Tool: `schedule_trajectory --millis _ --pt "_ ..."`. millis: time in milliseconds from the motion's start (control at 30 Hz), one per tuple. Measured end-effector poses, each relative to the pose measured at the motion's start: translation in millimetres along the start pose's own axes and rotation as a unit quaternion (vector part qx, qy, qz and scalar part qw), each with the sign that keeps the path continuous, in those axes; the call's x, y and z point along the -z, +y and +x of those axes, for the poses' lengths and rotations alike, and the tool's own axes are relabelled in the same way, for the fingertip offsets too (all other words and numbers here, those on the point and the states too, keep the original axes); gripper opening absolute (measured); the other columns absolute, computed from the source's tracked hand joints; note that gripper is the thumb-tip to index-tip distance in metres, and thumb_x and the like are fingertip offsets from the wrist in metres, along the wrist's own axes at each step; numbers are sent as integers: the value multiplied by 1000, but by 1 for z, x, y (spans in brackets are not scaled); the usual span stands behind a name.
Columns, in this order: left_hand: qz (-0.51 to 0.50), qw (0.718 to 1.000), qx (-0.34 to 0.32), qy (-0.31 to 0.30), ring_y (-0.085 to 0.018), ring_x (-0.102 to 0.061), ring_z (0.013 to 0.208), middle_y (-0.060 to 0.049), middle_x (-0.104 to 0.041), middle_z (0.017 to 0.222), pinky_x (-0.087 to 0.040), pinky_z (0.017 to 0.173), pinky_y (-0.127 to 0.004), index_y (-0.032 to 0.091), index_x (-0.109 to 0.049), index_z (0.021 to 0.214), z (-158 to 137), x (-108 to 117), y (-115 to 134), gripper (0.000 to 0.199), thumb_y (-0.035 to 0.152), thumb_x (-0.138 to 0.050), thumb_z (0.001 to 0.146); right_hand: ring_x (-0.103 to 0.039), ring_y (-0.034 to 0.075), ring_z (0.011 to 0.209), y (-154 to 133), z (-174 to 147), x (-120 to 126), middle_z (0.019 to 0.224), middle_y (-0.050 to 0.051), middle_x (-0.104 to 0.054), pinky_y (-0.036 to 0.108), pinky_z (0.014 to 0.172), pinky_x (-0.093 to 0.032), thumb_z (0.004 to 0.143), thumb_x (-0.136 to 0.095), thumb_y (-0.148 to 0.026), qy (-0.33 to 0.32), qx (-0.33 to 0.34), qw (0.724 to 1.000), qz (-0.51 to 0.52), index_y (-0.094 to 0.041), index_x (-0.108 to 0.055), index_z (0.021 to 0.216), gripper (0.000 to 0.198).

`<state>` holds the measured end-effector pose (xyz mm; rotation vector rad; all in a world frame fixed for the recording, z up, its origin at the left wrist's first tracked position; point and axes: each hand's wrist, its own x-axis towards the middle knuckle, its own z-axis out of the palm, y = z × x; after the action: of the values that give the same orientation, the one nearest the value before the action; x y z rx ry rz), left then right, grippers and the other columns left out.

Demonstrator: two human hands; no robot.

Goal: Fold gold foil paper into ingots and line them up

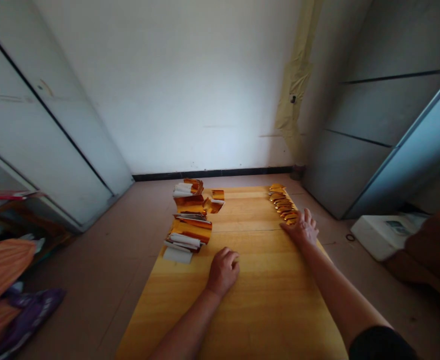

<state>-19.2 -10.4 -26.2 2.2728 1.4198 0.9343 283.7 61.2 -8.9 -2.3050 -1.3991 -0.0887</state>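
Note:
My left hand (223, 272) rests on the wooden table (257, 295), its fingers curled in and nothing visible in them. Farther off, by the table's right edge, my right hand (304, 228) is open with thumb and fingers apart. It lies at the near end of a row of folded gold paper pieces (283, 204), close to the last one; I cannot tell if it touches it. Beyond my left hand, along the left edge, lie stacks of gold paper sheets (192, 228) with pale backs, some curled. A small loose gold sheet (217, 195) lies beside them.
A white wall (205, 90) stands beyond the table. Grey cabinets flank it, one left (66, 120) and one right (347, 150). On the floor at right is a white box (381, 236); at left lie an orange cloth (2, 265) and a purple bag (36, 320).

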Motion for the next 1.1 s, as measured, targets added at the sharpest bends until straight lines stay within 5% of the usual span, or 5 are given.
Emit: schedule_trajectory --millis 200,367,533,633,1100 --pt "15 999 -28 14 -17 -55 86 -4 -62 86 -45 79 -29 19 -65 87 0 0 3 28 3 -51 70 -25 35 132 -14 -39 1 148 16 -25 53 102 -23 77 -57 -51 69 158 985 0 -18 -41 131 66" --pt "131 990 -53 21 -21 -52 90 -7 -63 90 -39 85 -36 22 -64 87 14 36 11 18 11 -51 80 -40 31 123 -48 -90 -4 144 15 -34 45 95 -37 80 -57 -43 -49 347 934 73 -21 -56 116 43" --pt "266 960 72 47 -27 -47 103 -10 -62 104 -31 94 -44 21 -65 92 36 83 -1 18 19 -59 75 -44 29 119 -80 -119 -2 142 14 -39 46 95 -37 81 -57 -36 -91 374 919 84 -21 -62 103 27" --pt "328 936 123 -34 -29 -52 93 -10 -67 87 -28 94 -51 19 -68 74 39 94 -19 9 26 -62 73 -46 28 117 -89 -124 -1 140 14 -42 47 97 -34 83 -56 -35 -101 371 921 58 -21 -63 97 21" --pt "292 953 60 56 -21 -57 81 -4 -67 78 -21 101 -47 20 -64 68 35 94 -34 23 23 -48 84 -50 24 110 -92 -123 2 119 9 -60 41 96 -33 87 -50 -32 -89 373 922 56 -22 -62 101 21"
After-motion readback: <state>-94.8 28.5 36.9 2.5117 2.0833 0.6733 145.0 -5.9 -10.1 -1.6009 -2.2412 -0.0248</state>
